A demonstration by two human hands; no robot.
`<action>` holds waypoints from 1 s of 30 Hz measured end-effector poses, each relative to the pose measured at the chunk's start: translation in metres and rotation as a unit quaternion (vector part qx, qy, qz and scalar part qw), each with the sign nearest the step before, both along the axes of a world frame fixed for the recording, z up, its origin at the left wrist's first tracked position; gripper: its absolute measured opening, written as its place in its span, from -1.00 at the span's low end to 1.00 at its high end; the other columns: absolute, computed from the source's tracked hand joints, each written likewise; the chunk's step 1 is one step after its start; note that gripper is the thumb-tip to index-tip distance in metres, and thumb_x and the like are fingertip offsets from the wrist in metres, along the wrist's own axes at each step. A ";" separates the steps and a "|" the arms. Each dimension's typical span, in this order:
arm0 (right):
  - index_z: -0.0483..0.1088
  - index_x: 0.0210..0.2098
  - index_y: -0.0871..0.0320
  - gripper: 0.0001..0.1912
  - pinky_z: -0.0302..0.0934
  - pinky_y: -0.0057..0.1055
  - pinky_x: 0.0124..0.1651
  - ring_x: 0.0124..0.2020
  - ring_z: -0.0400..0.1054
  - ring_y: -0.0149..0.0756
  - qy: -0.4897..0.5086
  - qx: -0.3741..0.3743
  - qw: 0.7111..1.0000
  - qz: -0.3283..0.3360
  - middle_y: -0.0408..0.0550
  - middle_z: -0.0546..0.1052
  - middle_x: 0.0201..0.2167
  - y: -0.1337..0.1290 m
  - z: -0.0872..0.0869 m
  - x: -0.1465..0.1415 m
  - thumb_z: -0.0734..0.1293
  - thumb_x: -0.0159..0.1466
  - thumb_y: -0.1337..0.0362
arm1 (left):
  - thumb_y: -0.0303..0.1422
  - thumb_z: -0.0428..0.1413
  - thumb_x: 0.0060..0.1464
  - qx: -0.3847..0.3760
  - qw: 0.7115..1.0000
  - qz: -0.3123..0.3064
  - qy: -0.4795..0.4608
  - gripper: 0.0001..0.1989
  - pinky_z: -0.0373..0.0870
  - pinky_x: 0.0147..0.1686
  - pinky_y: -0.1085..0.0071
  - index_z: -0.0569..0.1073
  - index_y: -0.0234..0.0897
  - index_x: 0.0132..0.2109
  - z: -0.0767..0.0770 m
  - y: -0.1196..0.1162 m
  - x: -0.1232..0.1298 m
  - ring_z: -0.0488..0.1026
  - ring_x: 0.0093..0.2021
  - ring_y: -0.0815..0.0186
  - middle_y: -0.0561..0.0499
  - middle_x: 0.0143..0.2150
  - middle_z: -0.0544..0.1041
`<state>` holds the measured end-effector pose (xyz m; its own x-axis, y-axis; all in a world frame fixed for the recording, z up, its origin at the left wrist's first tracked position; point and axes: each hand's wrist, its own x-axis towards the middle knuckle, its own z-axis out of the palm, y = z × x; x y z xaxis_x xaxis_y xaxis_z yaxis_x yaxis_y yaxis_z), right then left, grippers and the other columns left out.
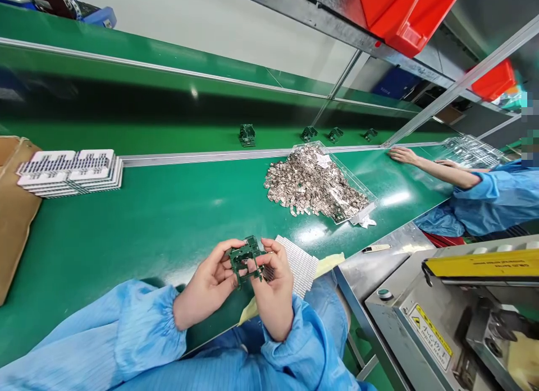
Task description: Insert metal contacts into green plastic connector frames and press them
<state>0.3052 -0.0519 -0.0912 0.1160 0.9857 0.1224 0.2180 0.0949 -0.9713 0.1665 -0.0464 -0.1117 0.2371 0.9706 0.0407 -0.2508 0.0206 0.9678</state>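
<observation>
Between my two hands, above the near edge of the green bench (177, 217), is a green circuit board assembly (248, 256) with cut-out shapes. My left hand (213, 279) grips its left side between thumb and fingers. On the other side, my right hand (273, 284) has its thumb and fingers closed on the assembly's right part; whether a small piece is also in those fingers cannot be made out. Just behind my right hand lies a white sheet with a grid of small cells (298, 265), partly covered by the hand. Yellowish paper (330, 263) sticks out beside it.
A heap of small metal parts (311, 178) spills from a clear tray (357, 192). White stacked panels (76, 169) stand left by a cardboard box (17, 211). Several green boards (247, 134) sit along the back. A co-worker's arm (446, 172) reaches in at right, beyond a machine (438, 307).
</observation>
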 end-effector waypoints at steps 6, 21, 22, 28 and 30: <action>0.38 -0.42 0.14 -0.91 0.15 -0.24 0.04 0.05 0.23 -0.14 -0.008 0.010 1.000 0.009 0.03 0.33 -0.04 -0.004 0.000 0.001 0.33 0.21 0.29 | -0.36 0.07 0.18 0.027 0.998 0.042 0.040 -0.72 0.46 -0.18 0.49 0.30 -0.15 0.04 0.000 -0.002 0.004 0.47 -0.20 0.38 -0.02 -0.11 0.45; 0.22 -0.45 0.11 -0.73 0.20 -0.50 -0.50 -0.53 0.21 -0.41 0.223 -0.120 0.967 0.009 -0.20 0.30 -0.52 -0.002 0.001 -0.004 0.42 0.05 0.22 | -0.25 0.14 0.06 -0.055 0.993 0.091 0.043 -0.67 0.50 -0.40 0.45 0.28 -0.23 -0.06 0.010 -0.008 0.017 0.46 -0.41 0.36 0.01 -0.29 0.47; 0.21 -0.46 0.11 -0.72 0.19 -0.51 -0.51 -0.54 0.19 -0.42 0.229 -0.121 0.966 0.011 -0.21 0.28 -0.53 -0.002 0.002 -0.003 0.43 0.04 0.22 | -0.25 0.15 0.05 -0.056 0.993 0.093 0.044 -0.67 0.50 -0.41 0.45 0.29 -0.24 -0.06 0.011 -0.008 0.018 0.46 -0.41 0.36 0.01 -0.29 0.47; 0.16 -0.50 0.11 -0.70 0.12 -0.54 -0.53 -0.57 0.11 -0.44 0.261 -0.109 0.959 -0.002 -0.25 0.25 -0.58 -0.014 0.008 0.008 0.43 0.02 0.26 | -0.28 0.17 -0.01 -0.040 0.992 0.086 0.085 -0.66 0.48 -0.43 0.48 0.33 -0.24 -0.08 0.017 -0.014 0.027 0.47 -0.40 0.34 0.00 -0.30 0.48; 0.15 -0.51 0.11 -0.69 0.09 -0.55 -0.55 -0.57 0.09 -0.45 0.259 -0.101 0.960 -0.025 -0.25 0.24 -0.58 -0.021 0.010 0.016 0.43 0.02 0.27 | -0.29 0.18 -0.03 -0.027 0.992 0.070 0.103 -0.66 0.46 -0.43 0.49 0.35 -0.23 -0.09 0.019 -0.017 0.034 0.47 -0.39 0.34 0.00 -0.30 0.49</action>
<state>0.3208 -0.0734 -0.0814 0.1575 0.9748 -0.1581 -0.3003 -0.1053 -0.9480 0.2007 -0.0638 -0.0928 0.0983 0.9941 -0.0468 -0.0520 0.0521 0.9973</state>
